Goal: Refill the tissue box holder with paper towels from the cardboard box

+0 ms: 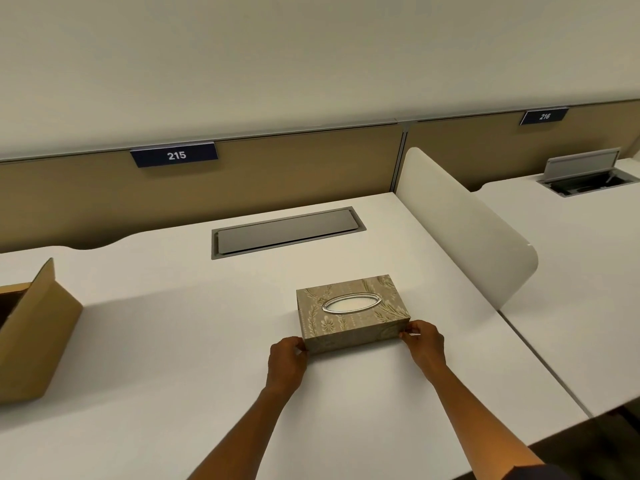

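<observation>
The tissue box holder (349, 323), beige with a leaf pattern and a silver oval slot on top, stands on the white desk (173, 341). White paper shows through the slot. My left hand (287, 358) pinches its near left corner. My right hand (424, 341) pinches its near right corner. An open cardboard box (38, 337) sits at the desk's far left edge, one flap raised; its inside is dark and its contents are hidden.
A closed grey cable hatch (287, 230) is set into the desk behind the holder. A white rounded divider panel (464, 230) stands at the right, with a neighbouring desk (571, 271) and an open hatch (585, 174) beyond. Tan partition with signs 215 and 216 at the back.
</observation>
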